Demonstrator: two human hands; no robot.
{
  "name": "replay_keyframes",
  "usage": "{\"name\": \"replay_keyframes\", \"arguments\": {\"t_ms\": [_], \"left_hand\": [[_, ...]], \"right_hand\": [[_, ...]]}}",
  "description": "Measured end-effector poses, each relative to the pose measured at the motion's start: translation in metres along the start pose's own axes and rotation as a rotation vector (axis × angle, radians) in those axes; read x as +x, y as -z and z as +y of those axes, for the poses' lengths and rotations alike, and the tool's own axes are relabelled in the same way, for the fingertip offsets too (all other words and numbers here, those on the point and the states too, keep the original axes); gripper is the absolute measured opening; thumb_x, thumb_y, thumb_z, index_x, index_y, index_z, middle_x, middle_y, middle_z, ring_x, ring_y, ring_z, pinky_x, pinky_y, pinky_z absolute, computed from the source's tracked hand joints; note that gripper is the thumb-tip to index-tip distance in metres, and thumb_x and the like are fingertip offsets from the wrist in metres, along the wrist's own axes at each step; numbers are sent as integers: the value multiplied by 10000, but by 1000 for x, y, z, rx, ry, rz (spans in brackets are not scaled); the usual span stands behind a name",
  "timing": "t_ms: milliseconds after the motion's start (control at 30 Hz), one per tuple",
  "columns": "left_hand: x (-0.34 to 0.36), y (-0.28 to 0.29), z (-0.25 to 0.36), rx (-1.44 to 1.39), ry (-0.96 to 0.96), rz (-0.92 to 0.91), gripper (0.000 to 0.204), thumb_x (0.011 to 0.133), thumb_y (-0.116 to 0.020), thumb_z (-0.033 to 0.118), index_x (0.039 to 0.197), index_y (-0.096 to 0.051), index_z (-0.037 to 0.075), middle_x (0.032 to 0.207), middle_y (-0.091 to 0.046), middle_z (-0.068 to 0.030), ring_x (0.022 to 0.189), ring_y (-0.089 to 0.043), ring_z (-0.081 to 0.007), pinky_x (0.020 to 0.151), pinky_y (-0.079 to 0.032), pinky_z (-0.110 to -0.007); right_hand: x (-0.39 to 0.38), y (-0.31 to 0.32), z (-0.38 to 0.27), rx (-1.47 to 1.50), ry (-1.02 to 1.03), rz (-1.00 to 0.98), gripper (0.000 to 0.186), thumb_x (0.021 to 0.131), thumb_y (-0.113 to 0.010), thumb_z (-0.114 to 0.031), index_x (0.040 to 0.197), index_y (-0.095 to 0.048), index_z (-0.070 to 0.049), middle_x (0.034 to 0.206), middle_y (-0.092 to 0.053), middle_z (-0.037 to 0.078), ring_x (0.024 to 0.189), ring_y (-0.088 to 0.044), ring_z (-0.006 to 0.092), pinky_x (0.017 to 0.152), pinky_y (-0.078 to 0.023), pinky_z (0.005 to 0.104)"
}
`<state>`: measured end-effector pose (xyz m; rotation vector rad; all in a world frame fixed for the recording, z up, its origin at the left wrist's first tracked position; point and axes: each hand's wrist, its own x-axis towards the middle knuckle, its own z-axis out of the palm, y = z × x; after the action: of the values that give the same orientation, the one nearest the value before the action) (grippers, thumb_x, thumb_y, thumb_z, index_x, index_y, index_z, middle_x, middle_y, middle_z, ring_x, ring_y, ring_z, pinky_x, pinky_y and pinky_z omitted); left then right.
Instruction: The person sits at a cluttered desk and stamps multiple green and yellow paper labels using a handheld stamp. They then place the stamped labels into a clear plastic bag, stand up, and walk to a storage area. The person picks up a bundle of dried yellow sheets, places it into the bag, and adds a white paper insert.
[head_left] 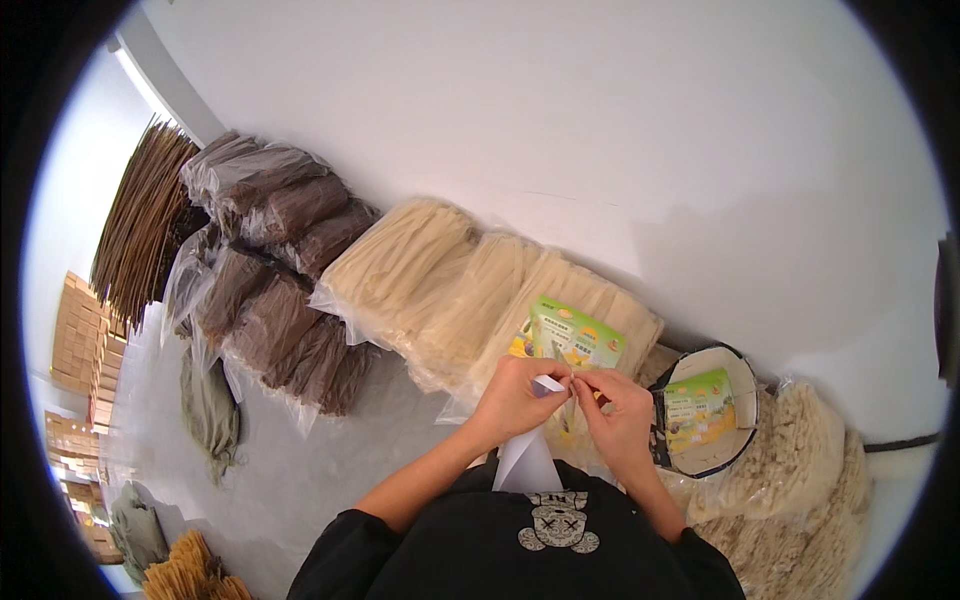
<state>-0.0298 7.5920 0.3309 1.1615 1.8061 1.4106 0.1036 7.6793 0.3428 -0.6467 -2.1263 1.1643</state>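
Observation:
My left hand (518, 398) is closed on a white sheet of paper (527, 466) that hangs folded in front of my black shirt, with one corner poking up between the fingers. My right hand (618, 412) is closed in a pinch, its fingertips meeting those of the left. What sits between the right fingertips is too small to make out. Just beyond both hands, a green and yellow printed packet (578, 336) lies on pale bundles of dried strands (405, 262) wrapped in clear plastic.
To the right stands a round open container (742, 400) holding a similar packet (700, 408). Bagged pale, crinkled strands (790, 470) lie beside it. Brown bundles (290, 330) in plastic are at the left, with thin brown sticks (145, 215) and green bundles (209, 410). A white wall (600, 110) rises behind.

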Motion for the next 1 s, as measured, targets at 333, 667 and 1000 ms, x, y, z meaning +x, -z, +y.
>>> {"name": "replay_keyframes", "arguments": {"t_ms": [333,667,1000], "left_hand": [[5,39,-17,109,59,39,115,770,-646,71,838,-661,-20,667,-640,-57,616,-591,-90,574,-470,-256],[15,75,-31,-130,188,56,91,823,-612,39,830,-657,-39,659,-615,-28,545,-558,-75,494,-442,-220],[26,114,-50,-170,199,22,101,799,-626,70,803,-649,-29,656,-616,-34,555,-558,-69,493,-427,-215]], "right_hand": [[24,-48,-3,-350,271,-16,127,726,-650,9,807,-552,4,739,-553,115,606,-572,261,517,-460,331],[52,-93,-1,-471,352,6,154,768,-626,-93,754,-485,-35,724,-492,110,621,-559,276,530,-464,372],[65,-124,-12,-416,276,2,109,755,-638,-90,765,-542,-39,718,-546,99,626,-586,271,525,-470,358]]}}
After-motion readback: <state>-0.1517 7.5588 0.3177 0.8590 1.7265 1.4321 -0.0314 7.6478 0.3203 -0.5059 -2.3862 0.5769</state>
